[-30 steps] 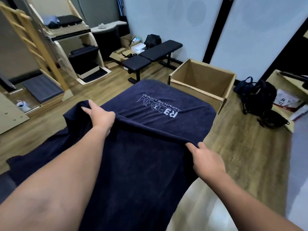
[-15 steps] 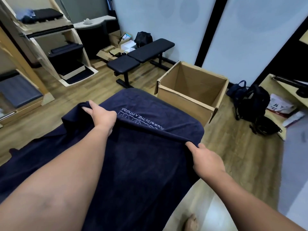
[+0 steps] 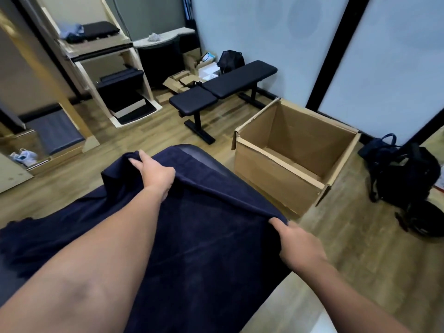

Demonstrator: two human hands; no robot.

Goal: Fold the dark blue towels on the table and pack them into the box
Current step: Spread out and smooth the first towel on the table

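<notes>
Both hands keep their hold on the dark blue towel (image 3: 204,236): the left hand (image 3: 156,171) pinches the folded edge at its far corner, the right hand (image 3: 296,241) pinches the same edge at the near corner. Compared with a moment ago, that edge has travelled further across, so the printed lettering is now covered and a strip of the padded surface (image 3: 206,157) shows just beyond the left grip. I judge the first fold nearly laid, with smoothing and further folds to come. Beyond the right grip, on the floor, the cardboard box (image 3: 276,174) stands open; what shows of its inside holds no towel, so packing has not begun.
</notes>
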